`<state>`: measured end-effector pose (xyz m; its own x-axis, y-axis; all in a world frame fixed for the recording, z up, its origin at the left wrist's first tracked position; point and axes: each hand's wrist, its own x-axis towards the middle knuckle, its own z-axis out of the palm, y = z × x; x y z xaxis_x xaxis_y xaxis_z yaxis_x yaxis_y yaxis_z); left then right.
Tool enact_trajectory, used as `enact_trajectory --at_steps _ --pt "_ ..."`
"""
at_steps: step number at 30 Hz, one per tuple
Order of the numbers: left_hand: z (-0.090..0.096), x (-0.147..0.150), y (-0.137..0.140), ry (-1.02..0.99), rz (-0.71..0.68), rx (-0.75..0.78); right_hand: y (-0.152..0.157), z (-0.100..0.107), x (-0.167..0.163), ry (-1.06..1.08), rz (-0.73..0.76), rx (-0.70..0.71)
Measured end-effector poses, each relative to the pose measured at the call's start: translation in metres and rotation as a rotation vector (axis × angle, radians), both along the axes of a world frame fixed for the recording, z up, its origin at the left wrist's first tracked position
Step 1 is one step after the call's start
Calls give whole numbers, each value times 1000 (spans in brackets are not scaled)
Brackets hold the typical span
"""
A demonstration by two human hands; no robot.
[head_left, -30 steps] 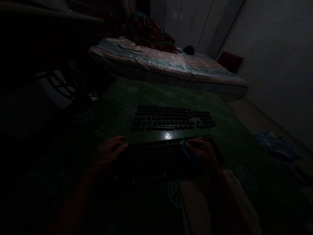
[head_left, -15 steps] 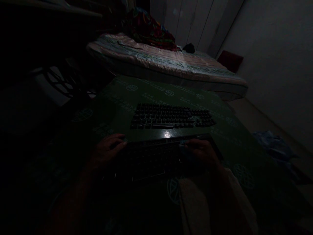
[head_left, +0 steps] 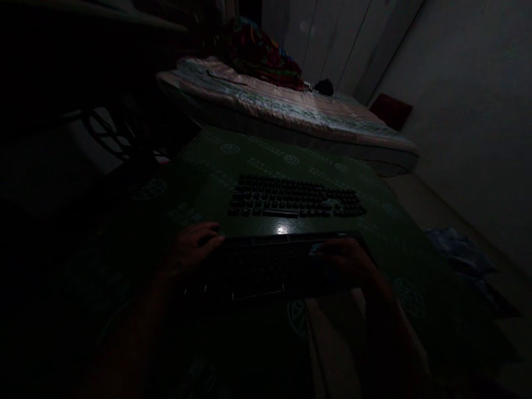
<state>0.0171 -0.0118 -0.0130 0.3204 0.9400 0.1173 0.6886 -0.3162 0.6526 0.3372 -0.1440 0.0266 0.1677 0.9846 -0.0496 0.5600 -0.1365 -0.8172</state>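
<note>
A dark keyboard base (head_left: 257, 269), its keycaps seemingly off, lies in front of me in dim light. My left hand (head_left: 197, 244) holds its far left corner, thumb along the edge and fingers over the outer side. Over the right part of the base, my right hand (head_left: 347, 256) pinches a small bluish cloth (head_left: 316, 249) against the surface. Part of the cloth hangs in shadow below the fingers. Beyond the base, the loose black keycaps (head_left: 286, 194) are laid out in keyboard order, with the long space bar (head_left: 281, 213) in the near row.
All this rests on a green printed table top (head_left: 199, 191). A pale cloth (head_left: 332, 338) lies near my right forearm. Past the table stand a bed (head_left: 291, 108) with a dark red patterned blanket (head_left: 261, 58), and a white wall. Bluish fabric (head_left: 459, 249) lies on the floor at right.
My right hand and the bluish cloth have shifted slightly to the right over the base. My left hand stays at the left corner. The whole view has moved a little.
</note>
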Motion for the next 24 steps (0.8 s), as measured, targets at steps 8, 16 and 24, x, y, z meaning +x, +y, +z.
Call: enact_trajectory --at_steps 8,16,24 --pt "-4 0 0 -1 -35 26 -15 0 -10 -61 -21 86" --pt "-1 2 -3 9 -23 30 21 -3 -36 -295 -20 311" --pt "-3 0 -1 5 -28 48 60 10 -108 -840 288 158"
